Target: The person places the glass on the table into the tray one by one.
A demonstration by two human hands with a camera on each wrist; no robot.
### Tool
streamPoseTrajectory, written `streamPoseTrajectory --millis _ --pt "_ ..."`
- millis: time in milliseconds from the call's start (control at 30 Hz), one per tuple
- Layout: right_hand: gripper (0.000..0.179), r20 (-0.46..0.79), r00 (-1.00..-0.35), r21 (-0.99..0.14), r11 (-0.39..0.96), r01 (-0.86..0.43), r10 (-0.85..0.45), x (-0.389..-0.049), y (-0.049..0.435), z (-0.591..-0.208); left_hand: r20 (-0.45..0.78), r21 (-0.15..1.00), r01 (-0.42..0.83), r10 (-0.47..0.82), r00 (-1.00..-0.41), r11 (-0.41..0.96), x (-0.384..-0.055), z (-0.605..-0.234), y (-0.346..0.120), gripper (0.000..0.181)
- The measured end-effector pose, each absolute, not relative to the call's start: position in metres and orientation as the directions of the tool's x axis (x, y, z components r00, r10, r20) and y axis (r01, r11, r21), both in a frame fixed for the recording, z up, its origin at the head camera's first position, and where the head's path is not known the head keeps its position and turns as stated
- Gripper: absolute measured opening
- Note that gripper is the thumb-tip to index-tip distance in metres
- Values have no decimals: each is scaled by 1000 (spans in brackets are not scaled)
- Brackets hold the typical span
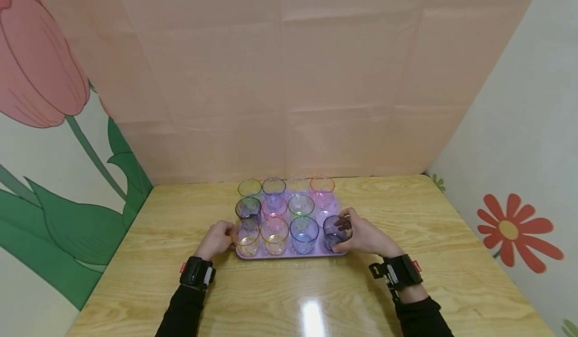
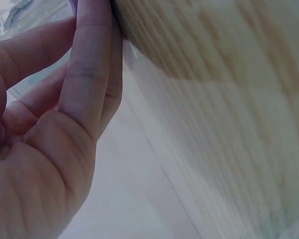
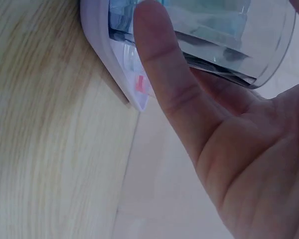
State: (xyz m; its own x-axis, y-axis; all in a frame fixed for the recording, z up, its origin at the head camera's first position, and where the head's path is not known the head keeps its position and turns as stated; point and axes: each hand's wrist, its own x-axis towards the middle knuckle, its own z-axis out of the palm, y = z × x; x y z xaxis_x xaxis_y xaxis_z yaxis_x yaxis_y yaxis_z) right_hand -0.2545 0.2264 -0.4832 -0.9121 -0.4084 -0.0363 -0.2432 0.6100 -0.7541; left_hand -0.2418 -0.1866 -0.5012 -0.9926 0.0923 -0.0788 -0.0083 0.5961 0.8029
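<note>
Clear drinking glasses with coloured rims stand in rows on a light purple tray (image 1: 289, 255). At the tray's front right corner my right hand (image 1: 368, 235) grips a dark-rimmed glass (image 1: 334, 234), thumb on the near side and fingers on the far side. The right wrist view shows the thumb (image 3: 162, 55) lying along this glass (image 3: 214, 25), close to the tray's rim (image 3: 97, 30). My left hand (image 1: 217, 239) holds the tray's left edge, beside the front-left yellow-rimmed glass (image 1: 248, 241). Its fingertips are partly out of the left wrist view.
Behind the front row stand more glasses, among them a green-rimmed one (image 1: 301, 205) and a red-rimmed one (image 1: 322, 184). The tray rests on a wood-grain table (image 1: 280, 297). A pinkish covering (image 1: 280, 76) rises behind the table, with painted walls on both sides.
</note>
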Motion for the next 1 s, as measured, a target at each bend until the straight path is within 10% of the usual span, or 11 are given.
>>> streamPoseTrajectory --millis 1000 --pt "71 -2 -862 -759 563 -329 -506 -250 255 -470 -78 810 -16 80 -994 587 -239 -500 -188 34"
